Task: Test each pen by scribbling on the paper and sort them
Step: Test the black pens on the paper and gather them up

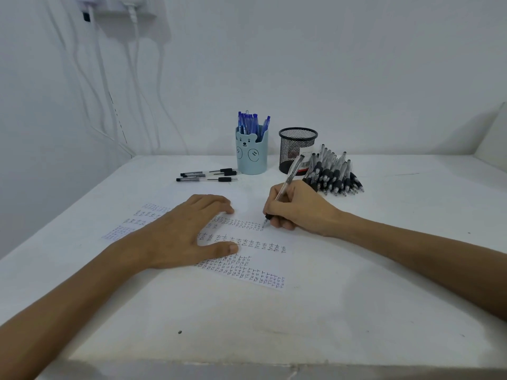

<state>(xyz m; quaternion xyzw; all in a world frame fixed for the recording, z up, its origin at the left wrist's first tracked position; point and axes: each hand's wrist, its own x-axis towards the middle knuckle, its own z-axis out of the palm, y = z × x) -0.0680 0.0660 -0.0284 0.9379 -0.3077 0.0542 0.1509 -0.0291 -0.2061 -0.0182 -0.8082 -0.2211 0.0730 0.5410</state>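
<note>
A white bench (356, 311) fills the near scene, and its far edge meets a plain white wall (329, 64). At the far left, white cables (104, 75) hang from a wall socket (126, 8) down the corner. The light is soft, even and bluish.

Right hand (300, 208) grips a pen (285, 187), tip on the paper (263, 266) — left hand (189, 231) pressed flat on it.

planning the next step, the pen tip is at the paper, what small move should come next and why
Probably drag a short scribble: the right hand holds the clear plastic pen with its tip at the end of a row of marks on the white paper sheet, and the left hand lies flat on it.
</note>
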